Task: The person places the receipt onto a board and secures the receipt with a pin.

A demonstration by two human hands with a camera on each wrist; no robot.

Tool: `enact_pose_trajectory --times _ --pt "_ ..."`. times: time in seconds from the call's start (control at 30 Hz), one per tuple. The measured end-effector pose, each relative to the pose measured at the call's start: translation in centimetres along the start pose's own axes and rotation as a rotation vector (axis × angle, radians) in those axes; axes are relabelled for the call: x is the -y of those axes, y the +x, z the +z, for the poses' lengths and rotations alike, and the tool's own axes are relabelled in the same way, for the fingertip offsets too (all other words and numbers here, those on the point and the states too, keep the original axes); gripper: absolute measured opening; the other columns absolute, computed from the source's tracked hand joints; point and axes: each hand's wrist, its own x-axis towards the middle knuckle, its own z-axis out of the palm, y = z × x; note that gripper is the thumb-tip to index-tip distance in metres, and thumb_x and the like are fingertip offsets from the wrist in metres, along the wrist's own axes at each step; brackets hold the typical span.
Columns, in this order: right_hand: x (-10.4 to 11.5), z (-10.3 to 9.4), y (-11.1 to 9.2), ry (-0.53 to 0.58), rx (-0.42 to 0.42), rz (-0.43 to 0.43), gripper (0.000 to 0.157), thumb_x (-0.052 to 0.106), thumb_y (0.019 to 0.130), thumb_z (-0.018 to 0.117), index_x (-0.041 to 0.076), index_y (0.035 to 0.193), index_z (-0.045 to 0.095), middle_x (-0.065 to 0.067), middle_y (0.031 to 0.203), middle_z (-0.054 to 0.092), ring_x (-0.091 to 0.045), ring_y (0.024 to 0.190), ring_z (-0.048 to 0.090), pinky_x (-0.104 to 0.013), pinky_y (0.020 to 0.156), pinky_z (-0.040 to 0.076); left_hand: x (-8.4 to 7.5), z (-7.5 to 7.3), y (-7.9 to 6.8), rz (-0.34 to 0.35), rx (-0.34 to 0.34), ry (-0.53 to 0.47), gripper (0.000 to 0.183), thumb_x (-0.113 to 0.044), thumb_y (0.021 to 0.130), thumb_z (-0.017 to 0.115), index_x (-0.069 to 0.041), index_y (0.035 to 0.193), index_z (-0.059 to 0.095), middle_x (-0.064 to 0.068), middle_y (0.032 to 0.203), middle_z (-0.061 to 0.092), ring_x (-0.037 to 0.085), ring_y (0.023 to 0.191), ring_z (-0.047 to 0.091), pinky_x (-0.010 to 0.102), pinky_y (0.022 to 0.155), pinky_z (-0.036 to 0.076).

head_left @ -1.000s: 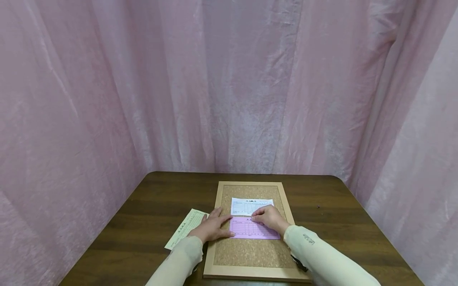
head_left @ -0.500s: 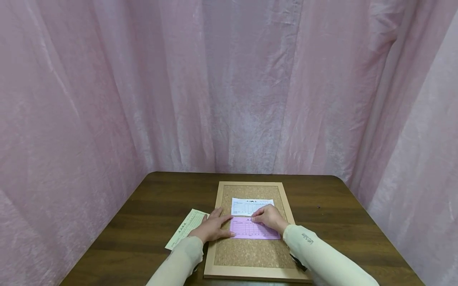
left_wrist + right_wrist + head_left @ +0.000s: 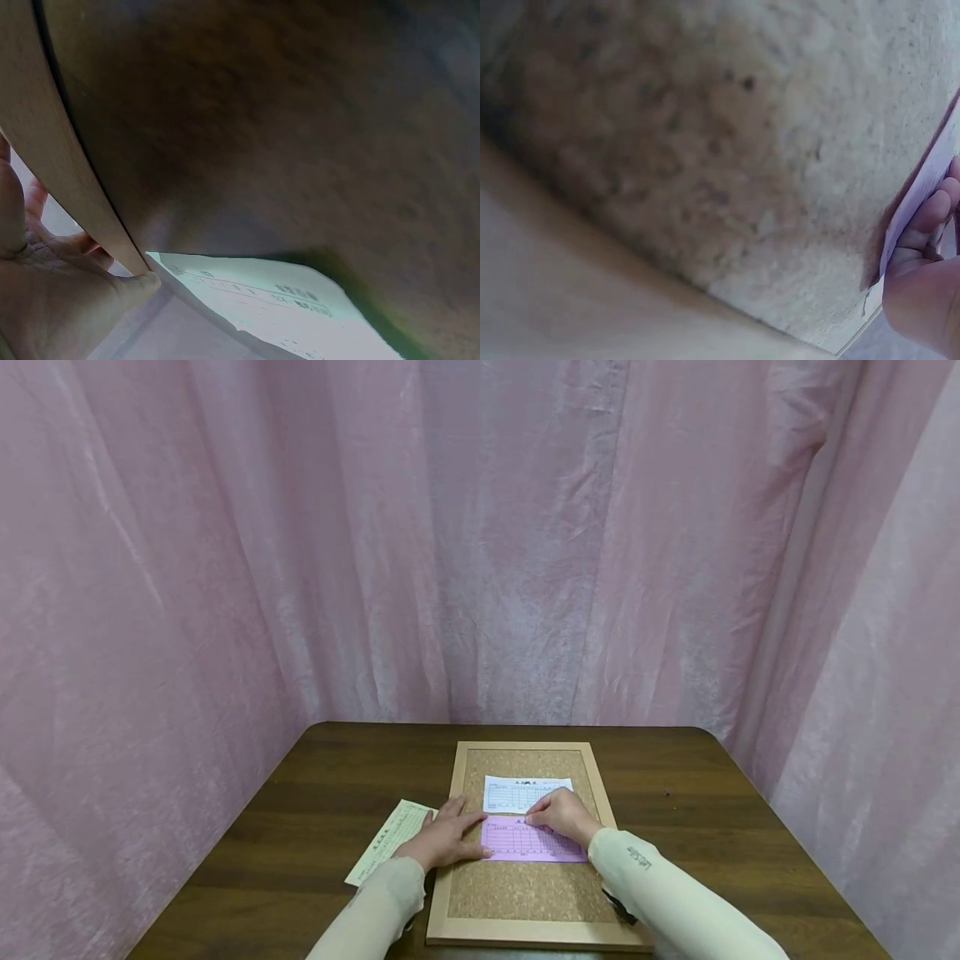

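A cork board (image 3: 525,893) with a pale wooden frame lies on the table. Across it is a pink printed slip (image 3: 525,843), just below a white printed slip (image 3: 502,794) with a dark pin (image 3: 527,783) at its top. My left hand (image 3: 442,841) lies spread over the board's left frame, thumb and fingertip at the pink slip's left edge. At the pink slip's top middle, my right hand (image 3: 564,817) pinches what looks like a small push pin, mostly hidden by the fingertips. The right wrist view shows curled fingers over the pink slip (image 3: 911,206).
A pale green printed slip (image 3: 386,843) lies slanted on the brown table (image 3: 285,827), left of the board and partly under my left hand. A tiny dark object (image 3: 667,792) is on the table to the right. Pink curtains (image 3: 510,543) hang around the table.
Hardly anything differs. My right wrist and forearm have shifted slightly left, with the fingertips still at the pink slip's top edge. My left hand and the slips stay put.
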Motion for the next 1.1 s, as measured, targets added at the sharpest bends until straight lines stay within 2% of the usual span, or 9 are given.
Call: enact_pose_trajectory --times 0.37,0.67,0.9,1.1 --pt "0.32 -0.22 -0.03 0.046 0.008 0.022 0.004 0.005 0.078 0.082 0.005 0.08 0.079 0.004 0.061 0.064 -0.006 0.053 0.05 -0.02 0.049 0.042 0.12 0.14 0.14 0.0 -0.002 -0.001 0.07 -0.05 0.083 0.076 -0.019 0.142 0.055 0.022 0.16 0.023 0.041 0.148 0.017 0.068 0.112 0.013" --pt "0.16 -0.03 0.2 0.041 0.006 0.036 0.004 0.005 0.077 0.082 0.008 0.079 0.079 0.005 0.06 0.063 -0.006 0.052 0.049 -0.02 0.047 0.041 0.14 0.11 0.14 -0.003 -0.002 -0.01 0.069 -0.049 0.084 0.076 -0.018 0.142 0.055 0.022 0.16 0.023 0.041 0.148 0.016 0.068 0.112 0.012" --pt "0.09 -0.08 0.19 0.025 0.014 0.022 0.005 0.006 0.077 0.082 0.004 0.08 0.079 0.006 0.058 0.061 -0.005 0.05 0.047 -0.019 0.046 0.039 0.15 0.09 0.2 -0.01 0.003 -0.011 0.07 -0.05 0.084 0.076 -0.019 0.143 0.055 0.022 0.16 0.022 0.04 0.148 0.015 0.068 0.112 0.011" --pt "0.14 -0.11 -0.14 0.008 0.02 0.019 0.006 0.009 0.078 0.082 0.005 0.081 0.079 0.006 0.063 0.064 -0.006 0.054 0.049 -0.02 0.049 0.04 0.15 0.18 0.18 -0.009 0.005 -0.008 0.07 -0.05 0.084 0.075 -0.019 0.143 0.055 0.022 0.16 0.022 0.04 0.148 0.015 0.068 0.112 0.012"
